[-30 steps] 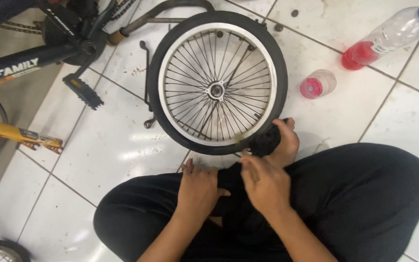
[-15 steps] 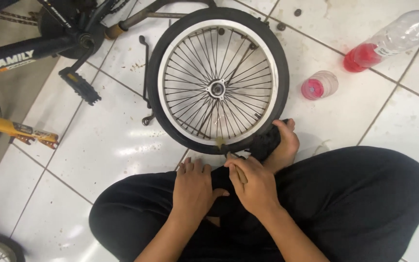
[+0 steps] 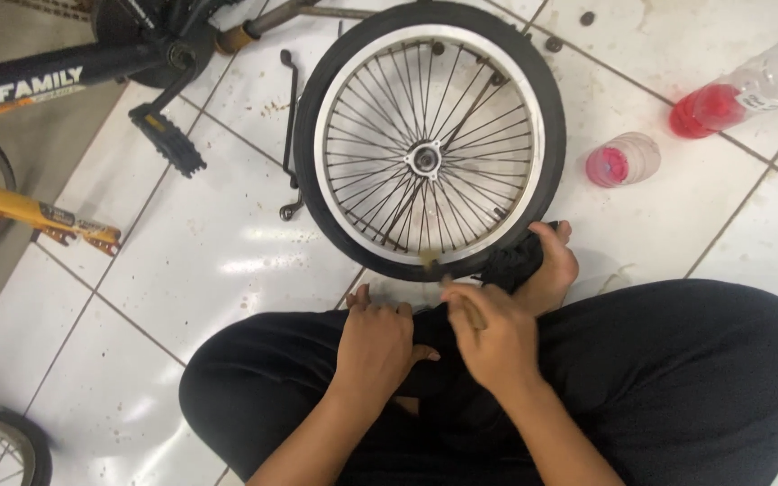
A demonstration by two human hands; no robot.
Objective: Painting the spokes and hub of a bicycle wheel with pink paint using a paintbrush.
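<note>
Two hands are down at the near edge of the small spoked bicycle wheel with its black tyre and silver rim (image 3: 431,144), which lies flat on the white tiled floor (image 3: 200,261), just in front of the seated person's crossed legs in black trousers (image 3: 677,378). The right hand (image 3: 495,337) is closed around a slim brownish tool (image 3: 472,310), its tip pointing toward the rim where the tyre meets it; what sort of tool it is cannot be made out. The left hand (image 3: 373,340) rests palm-down on the lap, fingers curled on dark cloth, gripping nothing that shows. A bare foot (image 3: 547,270) presses against the tyre's lower right, seemingly bracing it.

How far along? The wheel is already off any frame. The tyre looks seated all the way round the rim, apart from the near edge, which the hand and foot partly cover. So the judgement is early or mid-job at that one spot.

Off to the side: a thin dark metal spanner (image 3: 290,135) beside the tyre, a black bicycle pedal (image 3: 167,139), a clear plastic bottle of red liquid (image 3: 749,85) and a small clear cup with a pink base (image 3: 623,159).
</note>
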